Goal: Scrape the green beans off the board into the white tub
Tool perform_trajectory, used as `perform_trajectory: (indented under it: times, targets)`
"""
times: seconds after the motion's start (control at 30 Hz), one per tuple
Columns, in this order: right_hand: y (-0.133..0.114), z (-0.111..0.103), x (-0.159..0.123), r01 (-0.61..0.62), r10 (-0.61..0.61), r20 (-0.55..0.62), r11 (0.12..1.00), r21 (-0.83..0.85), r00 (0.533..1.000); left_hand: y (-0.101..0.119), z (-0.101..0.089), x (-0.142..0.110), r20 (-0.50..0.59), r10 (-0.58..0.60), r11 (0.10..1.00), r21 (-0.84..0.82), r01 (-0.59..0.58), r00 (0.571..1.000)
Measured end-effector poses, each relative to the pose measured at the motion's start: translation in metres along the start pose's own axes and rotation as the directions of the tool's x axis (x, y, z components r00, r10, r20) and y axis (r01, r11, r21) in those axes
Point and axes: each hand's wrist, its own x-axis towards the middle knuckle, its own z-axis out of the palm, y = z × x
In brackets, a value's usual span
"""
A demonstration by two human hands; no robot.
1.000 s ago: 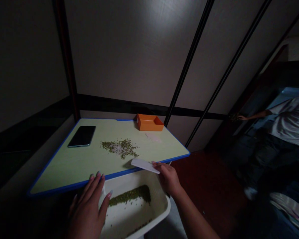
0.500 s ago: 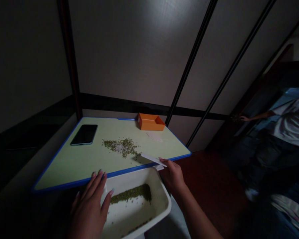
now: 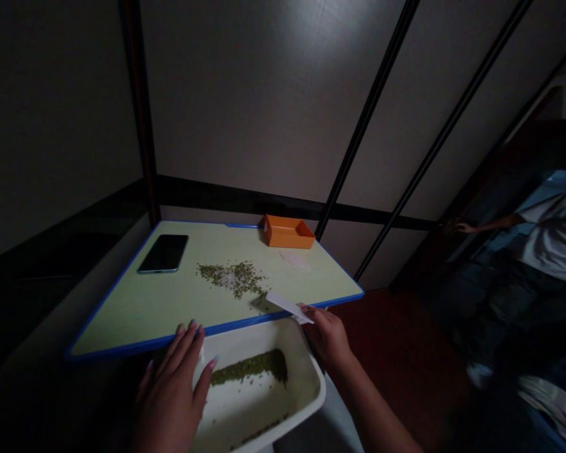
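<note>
A flat white strip (image 3: 285, 304), like a piece of card, is pinched in my right hand (image 3: 330, 333) over the table's near edge. Its far end lies close to a scattered heap of small green grains (image 3: 240, 280) with whitish bits in the middle. My left hand (image 3: 174, 384) rests with fingers stretched on the left rim of a white plastic basin (image 3: 311, 371). Its fingertips reach the blue table edge. Inside the basin, a band of green grains (image 3: 255, 366) lies along the far side, with darker bits near the front.
The pale green table (image 3: 122, 314) carries a dark-screened phone (image 3: 164, 253) at left, an open orange box (image 3: 290, 238) at the back and a small patch of pale grains (image 3: 294, 260) before it. Panelled wall stands behind. At far right, a person (image 3: 556, 233) stretches out an arm.
My right hand has tilted the white strip slightly, so more of its flat face shows. The left hand stays on the basin rim. The whole view has shifted a little.
</note>
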Motion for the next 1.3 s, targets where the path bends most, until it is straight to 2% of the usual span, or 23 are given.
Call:
perform_trajectory:
  times: [0.2,0.3,0.47,0.6,0.8,0.9,1.0,1.1,1.2,1.3]
  targets:
    - [0.005,0.004,0.002,0.072,-0.069,0.038,0.994,-0.085,0.997,0.000,-0.001,0.000,0.005,-0.019,1.000,0.001,0.019,1.000]
    - [0.012,0.005,0.003,0.065,-0.057,0.069,0.991,-0.118,0.996,0.001,-0.002,0.000,0.015,-0.020,1.000,0.004,0.020,1.000]
    - [0.026,0.008,0.017,-0.042,0.055,0.108,0.992,-0.115,0.993,0.003,-0.004,0.001,0.035,-0.013,1.000,0.000,0.013,0.999]
    - [0.033,0.010,0.034,-0.133,0.138,0.075,0.989,-0.068,0.987,0.005,-0.005,0.003,0.050,-0.032,0.999,0.006,0.032,0.998]
    - [0.037,0.005,0.042,-0.303,0.303,-0.063,0.953,0.008,0.951,0.006,-0.005,0.004,0.042,-0.029,1.000,0.006,0.028,0.999]
    - [0.036,0.001,0.033,-0.237,0.243,-0.088,0.969,0.067,0.966,0.006,-0.005,0.002,0.037,-0.034,0.999,0.004,0.034,0.999]
    - [0.037,0.000,0.019,-0.062,0.065,-0.023,0.994,0.093,0.998,0.006,-0.005,0.002,0.037,-0.035,0.999,0.003,0.035,0.999]
    - [0.038,0.004,0.008,0.078,-0.081,0.030,0.993,0.083,0.996,0.005,-0.006,0.003,0.045,-0.040,0.999,0.001,0.040,0.998]
    - [0.038,0.008,0.006,0.120,-0.124,0.059,0.991,0.063,0.991,0.005,-0.006,0.004,0.052,-0.046,0.999,0.006,0.045,0.998]
    - [0.038,0.011,0.009,0.080,-0.086,0.080,0.995,0.067,0.993,0.005,-0.006,0.004,0.053,-0.050,0.999,0.014,0.049,0.997]
